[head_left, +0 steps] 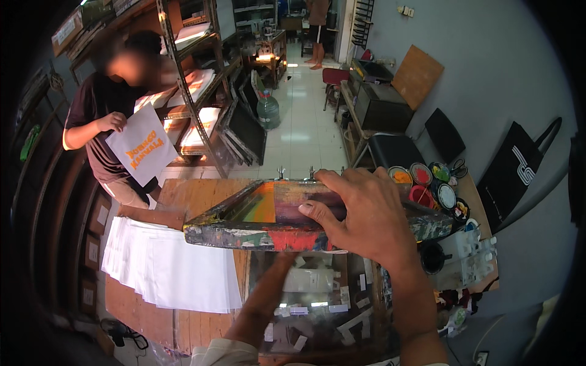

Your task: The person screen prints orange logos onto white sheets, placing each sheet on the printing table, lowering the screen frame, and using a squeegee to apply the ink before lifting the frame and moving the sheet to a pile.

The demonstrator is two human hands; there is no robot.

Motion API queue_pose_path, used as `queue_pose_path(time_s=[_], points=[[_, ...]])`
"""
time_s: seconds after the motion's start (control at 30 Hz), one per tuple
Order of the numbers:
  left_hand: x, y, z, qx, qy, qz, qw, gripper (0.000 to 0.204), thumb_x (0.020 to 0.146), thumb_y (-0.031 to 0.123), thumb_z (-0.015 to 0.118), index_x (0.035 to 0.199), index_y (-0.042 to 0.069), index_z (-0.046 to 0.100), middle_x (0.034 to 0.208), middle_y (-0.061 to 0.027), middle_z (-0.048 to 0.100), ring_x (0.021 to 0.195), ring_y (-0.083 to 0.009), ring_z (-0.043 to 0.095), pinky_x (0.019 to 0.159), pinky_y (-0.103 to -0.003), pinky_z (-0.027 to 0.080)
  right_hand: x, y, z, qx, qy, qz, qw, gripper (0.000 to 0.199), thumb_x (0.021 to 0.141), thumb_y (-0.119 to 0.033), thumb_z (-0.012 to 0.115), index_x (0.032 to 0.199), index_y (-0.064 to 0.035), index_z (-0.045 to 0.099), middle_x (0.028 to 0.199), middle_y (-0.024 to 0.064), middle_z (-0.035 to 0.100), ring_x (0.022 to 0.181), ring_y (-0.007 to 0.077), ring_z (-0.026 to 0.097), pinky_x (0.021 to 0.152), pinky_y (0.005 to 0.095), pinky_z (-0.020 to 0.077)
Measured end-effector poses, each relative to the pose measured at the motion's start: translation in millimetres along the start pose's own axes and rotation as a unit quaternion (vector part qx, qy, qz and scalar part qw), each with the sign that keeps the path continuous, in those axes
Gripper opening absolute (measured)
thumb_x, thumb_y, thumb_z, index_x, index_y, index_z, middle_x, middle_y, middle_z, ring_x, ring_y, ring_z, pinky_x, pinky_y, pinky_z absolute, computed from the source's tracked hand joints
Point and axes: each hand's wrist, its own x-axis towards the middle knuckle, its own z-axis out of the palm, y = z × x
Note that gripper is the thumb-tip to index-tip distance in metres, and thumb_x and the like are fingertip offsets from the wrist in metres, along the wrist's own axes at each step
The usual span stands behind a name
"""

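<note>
Wooden table (146,320) — 1 paint-stained frame (256,236) above it, near side raised. White sheets (171,262) left of glass (314,280). Right hand (363,210) gripping block (292,205) at frame. Left hand hidden under frame — can't tell grip.

Grey wall (482,73); pale tiled floor (302,119)

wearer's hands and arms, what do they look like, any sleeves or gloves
The right hand is bare, no glove, ring or watch visible. The left forearm is bare down to a pale greyish sleeve; the left hand is hidden.
</note>
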Motion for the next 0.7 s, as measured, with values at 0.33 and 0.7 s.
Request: queue_pose_path(time_s=[0.33, 0.7], points=[[8, 68, 75, -0.095, -0.005, 0.101, 0.99, 0.078, 0.1, 0.066, 0.042, 0.152, 0.008, 0.05, 0.154, -0.0217, 0.05, 0.145, -0.0404, 0.044, 0.125, -0.06, 0.016, 3, 0, -2, 0.001, -0.017, 0.008, 1.0, 0.048, 0.09, -0.046, 0.075, 0.118, -0.0066, 0.073, 0.093, 0.0154, 0.072, 0.088, 0.0333, 0.068, 0.089, 0.0472, 0.0462], [-187, -58, 70, 0.049, 0.254, -0.161, 0.953, 0.077, 0.108, 0.048, 0.037, 0.162, -0.004, 0.023, 0.171, -0.021, 0.022, 0.16, -0.0362, 0.016, 0.129, -0.054, 0.012, 11, -1, 0, 0.064, -0.06, 0.108, 0.99, 0.052, 0.097, -0.049, 0.067, 0.125, -0.0056, 0.072, 0.106, 0.018, 0.076, 0.102, 0.0298, 0.074, 0.093, 0.0372, 0.0532]])
